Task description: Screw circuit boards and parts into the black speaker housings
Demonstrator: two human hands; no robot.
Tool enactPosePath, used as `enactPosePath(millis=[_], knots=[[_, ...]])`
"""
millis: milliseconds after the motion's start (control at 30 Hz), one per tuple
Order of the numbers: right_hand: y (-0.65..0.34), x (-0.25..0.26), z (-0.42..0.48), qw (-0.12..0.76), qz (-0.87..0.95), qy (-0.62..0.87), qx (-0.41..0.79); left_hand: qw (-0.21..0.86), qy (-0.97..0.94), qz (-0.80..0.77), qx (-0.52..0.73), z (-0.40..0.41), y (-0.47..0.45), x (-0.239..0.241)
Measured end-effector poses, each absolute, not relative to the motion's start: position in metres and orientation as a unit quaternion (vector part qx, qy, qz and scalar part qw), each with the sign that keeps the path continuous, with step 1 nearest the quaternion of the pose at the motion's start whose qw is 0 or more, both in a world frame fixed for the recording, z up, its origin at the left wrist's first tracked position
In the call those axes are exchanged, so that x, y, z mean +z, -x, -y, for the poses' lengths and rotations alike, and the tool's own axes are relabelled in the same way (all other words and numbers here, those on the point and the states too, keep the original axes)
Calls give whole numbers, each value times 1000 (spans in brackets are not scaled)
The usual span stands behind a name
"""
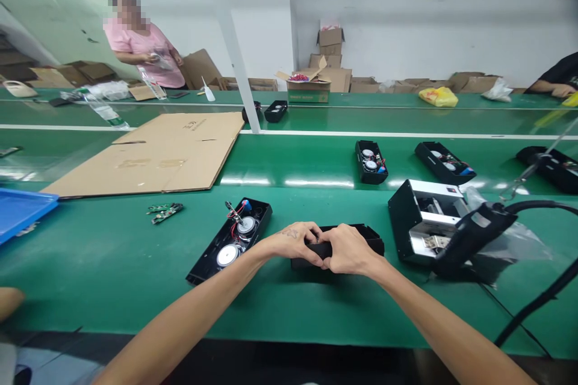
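Note:
My left hand (295,242) and my right hand (350,251) meet over a black speaker housing (374,239) on the green bench. Fingers of both are closed around a dark rounded part at the housing's near side, thumbs almost touching. The hands hide most of the housing's inside. Left of them, a second black speaker housing (212,258) lies open and slanted, showing two round white-centred speakers (246,226), red wires and a blue component. Two small green circuit boards (167,212) lie farther left.
On the right stand a black-and-silver machine (422,219) and a black electric screwdriver (474,237) with its cable. Other open housings (371,162) rest on the conveyor. A cardboard sheet (171,153) and blue tray (27,210) are at left. Co-workers are across the line.

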State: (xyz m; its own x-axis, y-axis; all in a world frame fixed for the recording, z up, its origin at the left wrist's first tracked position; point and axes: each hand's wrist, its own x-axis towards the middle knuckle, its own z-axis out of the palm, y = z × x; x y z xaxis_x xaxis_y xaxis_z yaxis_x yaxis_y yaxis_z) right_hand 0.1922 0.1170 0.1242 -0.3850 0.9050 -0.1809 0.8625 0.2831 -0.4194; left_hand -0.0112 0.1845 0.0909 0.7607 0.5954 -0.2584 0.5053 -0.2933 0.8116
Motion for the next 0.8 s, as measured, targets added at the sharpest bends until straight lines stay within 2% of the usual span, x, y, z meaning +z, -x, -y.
enactPosePath(millis=[267,567,633,733,800], knots=[[-190,111,-114,57,814,541,202,454,-828,-323,54,-181,13,90],[-195,101,-76,130,827,522,165,338,-890,-294,89,-159,16,86],[-216,106,-60,242,799,535,128,305,-902,-292,91,-146,18,84],[-269,109,-39,549,594,584,-73,254,-919,-288,94,-124,21,73],[-309,108,-31,631,416,624,-200,201,-933,-279,109,-113,22,62]])
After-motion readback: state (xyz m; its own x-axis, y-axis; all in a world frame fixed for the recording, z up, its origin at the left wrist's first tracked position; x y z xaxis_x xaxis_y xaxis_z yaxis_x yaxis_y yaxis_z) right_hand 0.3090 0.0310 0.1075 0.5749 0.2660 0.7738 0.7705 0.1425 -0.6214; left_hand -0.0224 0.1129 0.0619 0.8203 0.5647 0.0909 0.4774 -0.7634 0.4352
